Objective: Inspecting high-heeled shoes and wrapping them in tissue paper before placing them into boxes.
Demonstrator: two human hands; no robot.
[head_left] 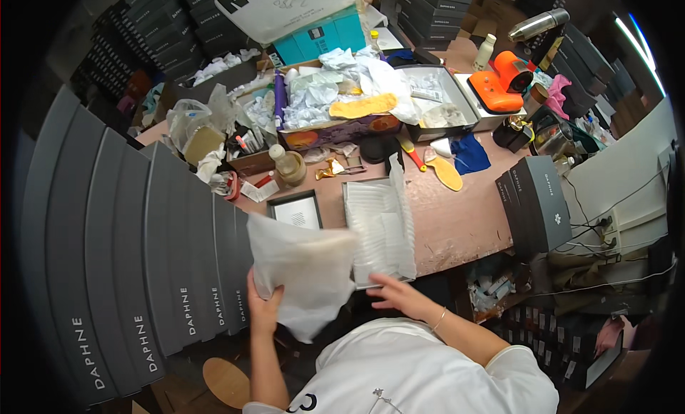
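Centrally, a sheet of white tissue paper (pixel 303 268) hangs in front of the person's chest, just off the near edge of the pink-brown worktable (pixel 464 225). Its long axis runs roughly from the upper left corner down to a loose point at the lower right, and that point hangs toward the person's white shirt (pixel 428 375). The left hand (pixel 262 303) holds the sheet at its lower left edge, fingers closed on the paper with the thumb on the near side. The right hand (pixel 396 293) is just beside the sheet's right edge, fingers spread and stretched out flat, touching the near rim of an open shoe box (pixel 378 228) lined with more white tissue; it grips nothing that can be seen. Left of the box lies a small dark-framed lid (pixel 296 211). A curved stack of grey shoe boxes (pixel 128 250) fills the left side. Farther back stand a cluttered cardboard tray (pixel 332 132), a yellow insole (pixel 446 173), a blue cloth (pixel 471 154) and an orange machine (pixel 503 82), while one dark grey box (pixel 535 200) stands at the right.
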